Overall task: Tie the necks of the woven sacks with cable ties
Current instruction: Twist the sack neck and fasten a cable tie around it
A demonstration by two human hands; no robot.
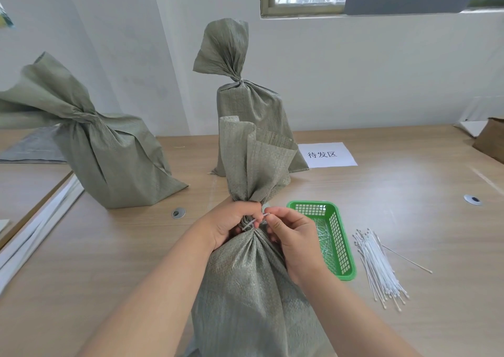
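A grey-green woven sack (253, 288) stands upright on the table right in front of me, its neck gathered into a bunch. My left hand (231, 224) grips that neck from the left. A white cable tie (252, 223) runs around the neck, and my right hand (293, 235) pinches its free end on the right side. Two more woven sacks stand behind with their necks cinched: one at the left (109, 152) and one at the back centre (245, 103).
A green plastic basket (341, 243) with cut white pieces sits just right of my right hand. A bundle of loose white cable ties (379, 266) lies further right. A white paper label (326, 154) lies behind, and a brown box (491, 141) stands at the far right edge.
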